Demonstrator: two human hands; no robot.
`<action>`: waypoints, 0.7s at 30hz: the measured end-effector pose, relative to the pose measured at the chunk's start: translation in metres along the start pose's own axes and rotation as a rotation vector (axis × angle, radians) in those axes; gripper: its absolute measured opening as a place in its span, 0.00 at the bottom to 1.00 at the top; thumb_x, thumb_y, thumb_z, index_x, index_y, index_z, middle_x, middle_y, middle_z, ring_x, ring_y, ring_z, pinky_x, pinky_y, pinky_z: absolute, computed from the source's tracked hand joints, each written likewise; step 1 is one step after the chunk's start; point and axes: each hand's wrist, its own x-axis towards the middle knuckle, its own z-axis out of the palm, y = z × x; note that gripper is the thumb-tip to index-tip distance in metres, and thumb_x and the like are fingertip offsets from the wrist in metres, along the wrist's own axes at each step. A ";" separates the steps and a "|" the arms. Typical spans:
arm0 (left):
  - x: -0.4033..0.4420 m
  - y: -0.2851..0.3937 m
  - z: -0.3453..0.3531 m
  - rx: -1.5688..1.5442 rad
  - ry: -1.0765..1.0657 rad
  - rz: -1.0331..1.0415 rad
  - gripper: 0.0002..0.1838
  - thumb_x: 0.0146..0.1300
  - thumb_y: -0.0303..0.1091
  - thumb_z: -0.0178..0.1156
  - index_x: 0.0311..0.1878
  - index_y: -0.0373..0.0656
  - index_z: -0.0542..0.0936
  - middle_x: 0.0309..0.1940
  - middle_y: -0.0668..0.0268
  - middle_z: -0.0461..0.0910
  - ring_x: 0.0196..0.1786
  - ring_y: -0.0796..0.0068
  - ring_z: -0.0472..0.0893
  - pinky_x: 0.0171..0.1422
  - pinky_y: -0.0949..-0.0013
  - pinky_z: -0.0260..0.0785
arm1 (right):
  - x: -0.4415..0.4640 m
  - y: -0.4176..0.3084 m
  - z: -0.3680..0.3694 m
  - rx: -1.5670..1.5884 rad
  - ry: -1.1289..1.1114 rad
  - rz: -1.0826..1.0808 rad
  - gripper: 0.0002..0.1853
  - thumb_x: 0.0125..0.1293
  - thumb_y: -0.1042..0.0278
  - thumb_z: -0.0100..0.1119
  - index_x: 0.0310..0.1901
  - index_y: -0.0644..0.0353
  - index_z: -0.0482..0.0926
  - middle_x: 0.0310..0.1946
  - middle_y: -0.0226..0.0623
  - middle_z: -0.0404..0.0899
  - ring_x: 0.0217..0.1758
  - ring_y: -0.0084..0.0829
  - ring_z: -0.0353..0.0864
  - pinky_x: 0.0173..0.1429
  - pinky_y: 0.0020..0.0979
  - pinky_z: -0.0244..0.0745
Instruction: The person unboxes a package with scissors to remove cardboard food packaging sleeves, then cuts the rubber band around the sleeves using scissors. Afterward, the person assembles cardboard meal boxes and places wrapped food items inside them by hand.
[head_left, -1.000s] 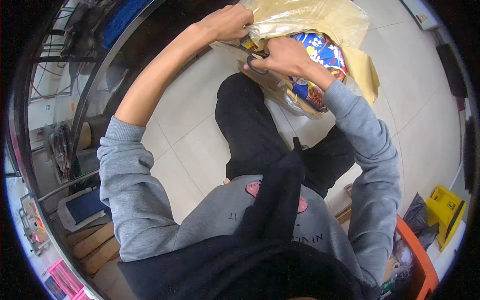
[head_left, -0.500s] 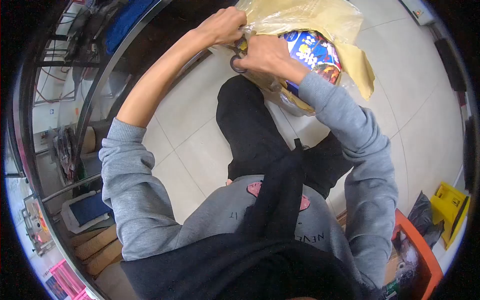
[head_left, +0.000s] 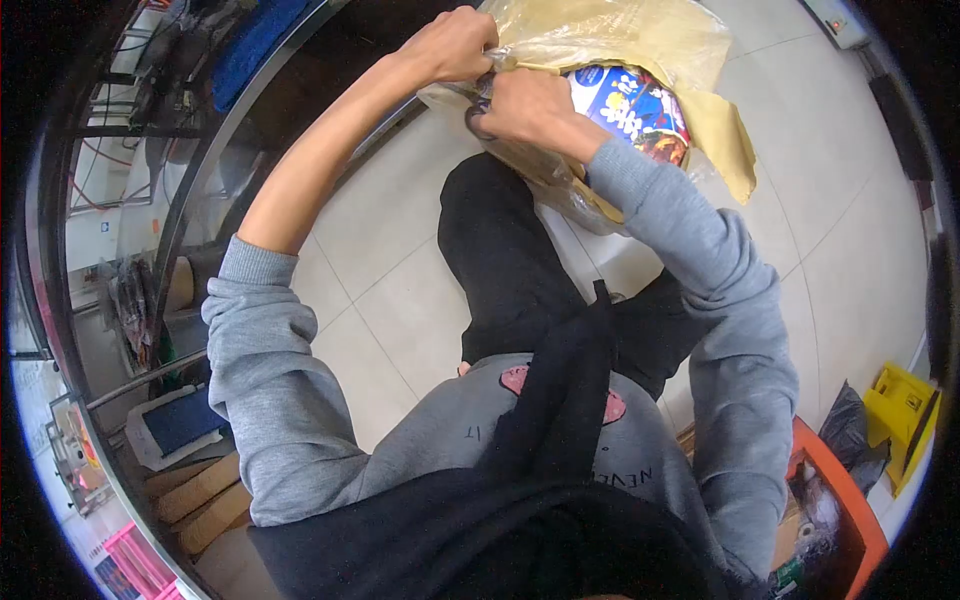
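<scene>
At the top centre, a yellow paper package in clear plastic is torn or cut open, showing a blue printed pack inside. My left hand is closed on the package's left edge. Just to its lower right, my right hand is wrapped round scissors; a dark handle loop shows at the thumb, while the blades are hidden by the hand and wrapping. The package lies beyond my knees, over the pale floor.
Pale floor tiles surround my black-trousered legs. At the left stands a dark-framed shelf, with cardboard pieces below. An orange bin, a black bag and a yellow object are at the lower right.
My right hand has moved left along the package towards my left hand, with the scissors in it. The scissor handle looks more closed than before. My left hand keeps its grip.
</scene>
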 end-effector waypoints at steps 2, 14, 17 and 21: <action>0.001 -0.005 -0.002 -0.029 0.034 0.001 0.09 0.40 0.28 0.54 0.24 0.34 0.79 0.23 0.42 0.74 0.29 0.45 0.78 0.32 0.56 0.71 | 0.000 0.007 0.008 -0.006 0.072 -0.065 0.24 0.46 0.46 0.59 0.28 0.64 0.81 0.29 0.48 0.80 0.34 0.44 0.81 0.38 0.38 0.76; 0.001 -0.038 0.021 -0.234 0.197 0.058 0.13 0.49 0.36 0.57 0.37 0.40 0.82 0.26 0.46 0.77 0.34 0.50 0.79 0.41 0.59 0.72 | -0.016 0.007 -0.027 -0.164 -0.207 -0.024 0.30 0.45 0.34 0.58 0.37 0.56 0.82 0.33 0.41 0.81 0.39 0.40 0.81 0.46 0.39 0.73; -0.021 -0.046 0.032 -0.246 0.150 0.069 0.28 0.48 0.48 0.62 0.50 0.41 0.76 0.37 0.50 0.79 0.40 0.54 0.79 0.48 0.61 0.70 | -0.010 -0.001 -0.012 -0.114 0.002 -0.112 0.34 0.45 0.34 0.58 0.42 0.59 0.80 0.40 0.47 0.79 0.45 0.44 0.79 0.48 0.41 0.72; -0.028 -0.057 0.035 -0.177 0.089 0.010 0.41 0.45 0.53 0.64 0.60 0.38 0.67 0.50 0.52 0.75 0.50 0.57 0.77 0.57 0.61 0.66 | 0.016 -0.007 0.003 0.126 -0.159 -0.014 0.31 0.47 0.41 0.58 0.42 0.62 0.79 0.39 0.49 0.79 0.45 0.47 0.78 0.52 0.41 0.70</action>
